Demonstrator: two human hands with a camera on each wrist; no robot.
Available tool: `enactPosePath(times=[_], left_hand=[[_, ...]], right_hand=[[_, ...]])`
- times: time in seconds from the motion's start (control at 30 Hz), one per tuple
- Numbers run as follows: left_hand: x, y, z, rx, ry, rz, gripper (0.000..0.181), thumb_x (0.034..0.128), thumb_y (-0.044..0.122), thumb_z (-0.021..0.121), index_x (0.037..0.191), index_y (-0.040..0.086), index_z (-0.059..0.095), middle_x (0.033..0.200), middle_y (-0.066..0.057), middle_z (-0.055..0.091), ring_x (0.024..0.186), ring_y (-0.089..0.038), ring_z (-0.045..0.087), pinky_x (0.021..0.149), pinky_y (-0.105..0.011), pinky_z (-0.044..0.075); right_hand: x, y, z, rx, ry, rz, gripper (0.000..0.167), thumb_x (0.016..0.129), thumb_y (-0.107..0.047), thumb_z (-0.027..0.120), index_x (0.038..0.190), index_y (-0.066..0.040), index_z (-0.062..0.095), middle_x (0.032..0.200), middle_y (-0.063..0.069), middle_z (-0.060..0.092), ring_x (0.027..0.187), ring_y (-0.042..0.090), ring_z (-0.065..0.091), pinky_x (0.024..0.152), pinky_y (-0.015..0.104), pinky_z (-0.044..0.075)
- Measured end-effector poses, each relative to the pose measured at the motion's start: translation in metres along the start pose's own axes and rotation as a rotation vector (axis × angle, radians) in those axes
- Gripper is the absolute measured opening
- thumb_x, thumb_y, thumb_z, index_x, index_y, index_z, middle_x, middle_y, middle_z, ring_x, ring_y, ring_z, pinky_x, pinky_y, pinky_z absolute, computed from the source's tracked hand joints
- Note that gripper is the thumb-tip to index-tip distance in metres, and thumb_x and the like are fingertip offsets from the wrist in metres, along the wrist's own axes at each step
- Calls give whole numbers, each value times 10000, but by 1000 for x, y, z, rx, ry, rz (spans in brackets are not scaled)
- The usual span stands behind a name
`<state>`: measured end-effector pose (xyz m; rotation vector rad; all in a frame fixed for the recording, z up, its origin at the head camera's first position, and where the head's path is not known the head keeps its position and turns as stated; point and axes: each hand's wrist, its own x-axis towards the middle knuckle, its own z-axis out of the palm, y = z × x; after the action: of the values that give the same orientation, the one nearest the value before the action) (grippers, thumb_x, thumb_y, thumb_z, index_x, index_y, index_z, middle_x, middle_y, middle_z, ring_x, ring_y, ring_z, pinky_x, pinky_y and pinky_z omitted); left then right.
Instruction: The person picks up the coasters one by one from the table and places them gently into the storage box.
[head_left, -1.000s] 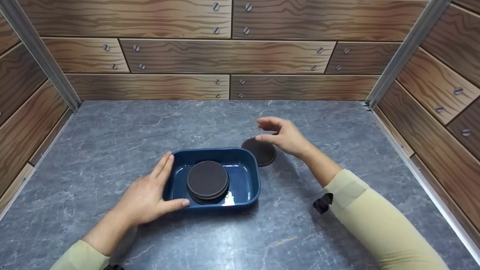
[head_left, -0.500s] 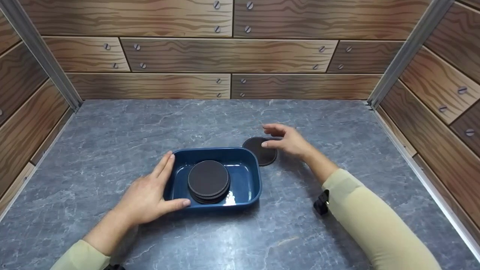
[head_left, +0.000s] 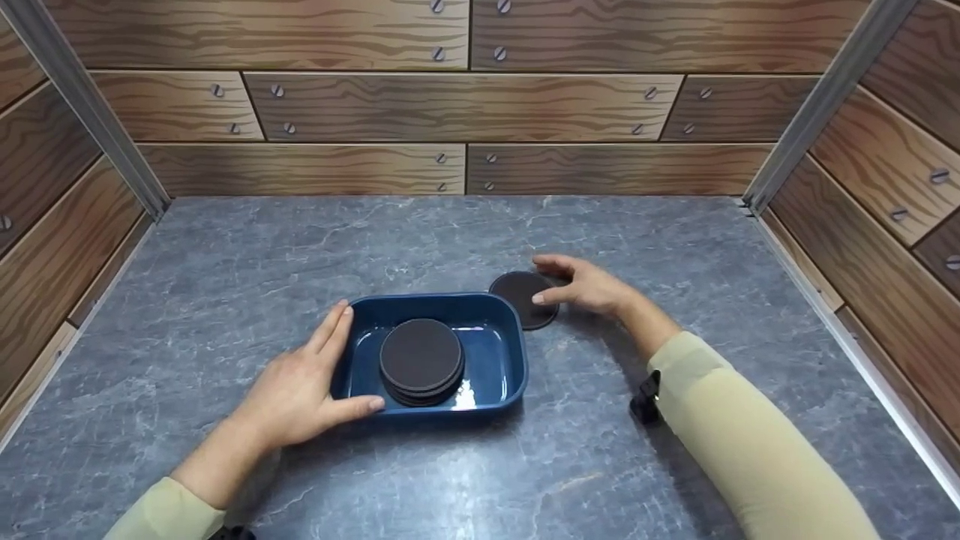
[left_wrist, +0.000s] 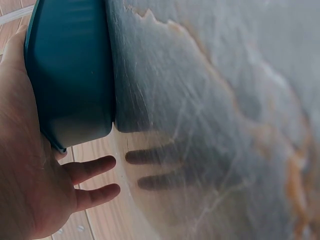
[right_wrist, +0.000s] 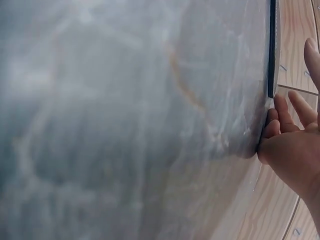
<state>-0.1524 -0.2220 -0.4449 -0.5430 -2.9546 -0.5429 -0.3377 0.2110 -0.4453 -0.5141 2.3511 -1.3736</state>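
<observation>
A blue rectangular dish (head_left: 489, 367) stands on the table with a stack of round dark coasters (head_left: 420, 354) in its middle. My left hand (head_left: 294, 391) holds the dish's left end, thumb on the near rim and two fingertips at the far left corner. Two other fingers stick out below the dish in the left wrist view. Another coaster (head_left: 517, 292) lies on the table beyond the dish's far right corner, partly hidden by it. My right hand (head_left: 592, 291) is over that coaster's right side, thumb and fingers apart and lightly bent; whether they touch it I cannot tell.
The grey marbled table (head_left: 315, 232) spreads around the dish. Wood-patterned panels (head_left: 367, 109) with metal corner posts stand at the back and sides.
My right hand has shifted a little to the right and nearer, its thumb moving from the coaster's far edge toward its middle. Left hand and dish hold still; the view shifts slightly.
</observation>
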Motion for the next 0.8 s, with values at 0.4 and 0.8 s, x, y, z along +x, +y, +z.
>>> enactPosePath(times=[0.4,0.8], left_hand=[[0,0,-1,-4,-6,2,1241,849,803,684,1717,108,136,1778,-84,134,1110,-514,672,922,-663,525],[0,-1,0,-1,-18,-6,1243,849,812,675,1719,114,127,1781,-77,115,1139,-521,661,933,-666,523]], right_hand=[[2,-1,0,-78,-34,-4,852,900,-117,854,1601,45,398,1607,257,449,1474,401,427,1241,494,269],[3,-3,4,-218,-24,-25,850,874,-155,889,1576,43,451,1598,268,444,1508,413,348,1251,530,222]])
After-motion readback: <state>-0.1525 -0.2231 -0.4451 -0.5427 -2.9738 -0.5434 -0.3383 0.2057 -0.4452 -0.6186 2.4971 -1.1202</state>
